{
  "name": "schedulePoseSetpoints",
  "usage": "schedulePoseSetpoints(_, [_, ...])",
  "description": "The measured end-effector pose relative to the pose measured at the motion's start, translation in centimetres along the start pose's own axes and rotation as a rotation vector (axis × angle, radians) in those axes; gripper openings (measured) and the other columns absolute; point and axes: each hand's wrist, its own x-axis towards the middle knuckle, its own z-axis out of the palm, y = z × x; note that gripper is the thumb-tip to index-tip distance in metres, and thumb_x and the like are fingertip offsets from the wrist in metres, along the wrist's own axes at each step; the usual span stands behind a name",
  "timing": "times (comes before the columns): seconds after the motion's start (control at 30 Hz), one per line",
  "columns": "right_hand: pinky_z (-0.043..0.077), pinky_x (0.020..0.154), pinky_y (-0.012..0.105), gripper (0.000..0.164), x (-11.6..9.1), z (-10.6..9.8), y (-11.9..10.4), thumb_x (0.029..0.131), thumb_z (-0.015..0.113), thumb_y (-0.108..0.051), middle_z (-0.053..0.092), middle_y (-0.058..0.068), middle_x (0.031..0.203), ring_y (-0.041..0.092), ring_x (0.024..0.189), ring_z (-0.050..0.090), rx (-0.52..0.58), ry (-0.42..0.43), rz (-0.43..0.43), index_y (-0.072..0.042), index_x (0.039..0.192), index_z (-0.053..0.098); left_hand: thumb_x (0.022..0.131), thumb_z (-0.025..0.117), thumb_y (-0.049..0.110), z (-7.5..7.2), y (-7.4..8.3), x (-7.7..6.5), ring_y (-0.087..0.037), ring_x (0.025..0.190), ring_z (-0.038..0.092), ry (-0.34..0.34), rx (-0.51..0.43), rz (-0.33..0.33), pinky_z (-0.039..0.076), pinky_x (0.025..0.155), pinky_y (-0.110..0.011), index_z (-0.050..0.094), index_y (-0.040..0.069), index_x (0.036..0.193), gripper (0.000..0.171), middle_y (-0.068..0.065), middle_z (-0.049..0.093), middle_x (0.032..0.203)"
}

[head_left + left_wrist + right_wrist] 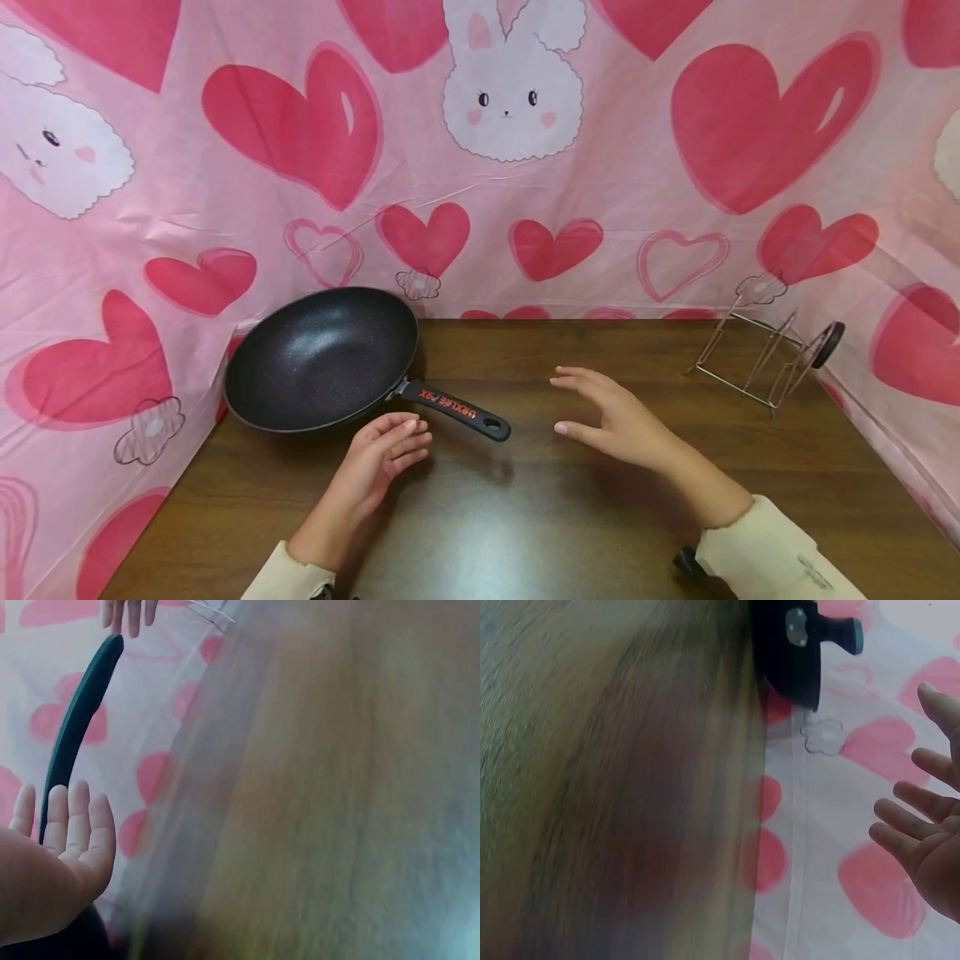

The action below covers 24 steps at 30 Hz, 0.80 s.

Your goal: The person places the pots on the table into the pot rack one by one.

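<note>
A black frying pan [322, 358] stands at the left of the wooden table, its dark inside facing up and its handle [457, 410] pointing right and toward me. Just in front of the handle's base is my left hand [378, 462], fingers loosely bent and holding nothing. In the left wrist view, the left hand [71, 847] overlaps the lower part of the handle [75, 724]. My right hand [618, 421] hovers right of the handle's tip, thumb and fingers spread apart. The right wrist view has the right hand [934, 825] with nothing in it, and the pan's dark underside [784, 645] beyond.
At the back right of the table [525, 500] stands a metal wire rack [750, 367] with a round black piece [828, 344] on its right end. A pink cloth [517, 192] with hearts and rabbits hangs behind and along both sides.
</note>
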Motion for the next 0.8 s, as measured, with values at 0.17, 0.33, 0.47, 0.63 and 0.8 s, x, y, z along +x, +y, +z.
schedulePoseSetpoints(0.17, [0.049,0.093,0.048,0.051,0.5,0.8,-0.5,0.083,0.079,-0.027,0.056,0.002,0.133,0.021,0.121,0.054,0.102,0.016,-0.018,-0.016,0.129,0.061,0.097,0.058,0.011,0.0,-0.5,1.0,-0.024,0.094,0.069,-0.02,-0.132,-0.092,0.054,0.088,-0.045,0.064,0.012,0.091,0.008,-0.008,0.071,0.095])
schedulePoseSetpoints(0.33, [0.053,0.082,0.037,0.044,1.3,1.7,-0.8,0.082,0.08,-0.022,0.062,-0.002,0.123,0.015,0.108,0.058,0.202,0.026,-0.04,-0.016,0.122,0.064,0.1,0.052,0.015,0.2,-1.3,2.0,-0.031,0.105,0.064,-0.047,-0.219,-0.142,0.05,0.093,-0.049,0.055,0.01,0.104,0.006,-0.01,0.067,0.102])
schedulePoseSetpoints(0.47, [0.053,0.085,0.038,0.04,2.0,2.5,-1.0,0.084,0.079,-0.022,0.064,-0.001,0.115,0.019,0.104,0.061,0.332,-0.031,0.048,-0.015,0.12,0.064,0.101,0.05,0.018,0.6,-2.0,2.8,-0.035,0.115,0.058,-0.092,-0.27,-0.144,0.044,0.1,-0.052,0.047,0.012,0.114,0.015,-0.011,0.066,0.109])
schedulePoseSetpoints(0.63, [0.053,0.089,0.039,0.039,3.2,3.6,-1.3,0.089,0.073,-0.02,0.064,0.011,0.116,0.027,0.103,0.063,0.557,-0.15,0.216,-0.006,0.123,0.061,0.102,0.047,0.016,1.1,-2.6,3.7,-0.033,0.116,0.057,-0.169,-0.41,-0.107,0.033,0.107,-0.054,0.054,0.014,0.115,0.015,-0.011,0.065,0.114])
schedulePoseSetpoints(0.8, [0.054,0.084,0.051,0.041,4.6,5.6,-1.3,0.095,0.064,-0.015,0.061,0.021,0.115,0.032,0.096,0.065,0.849,-0.256,0.307,0.009,0.128,0.053,0.104,0.042,0.012,1.3,-3.0,4.3,-0.032,0.114,0.059,-0.246,-0.539,-0.066,0.036,0.106,-0.054,0.057,0.01,0.115,0.019,-0.013,0.066,0.116])
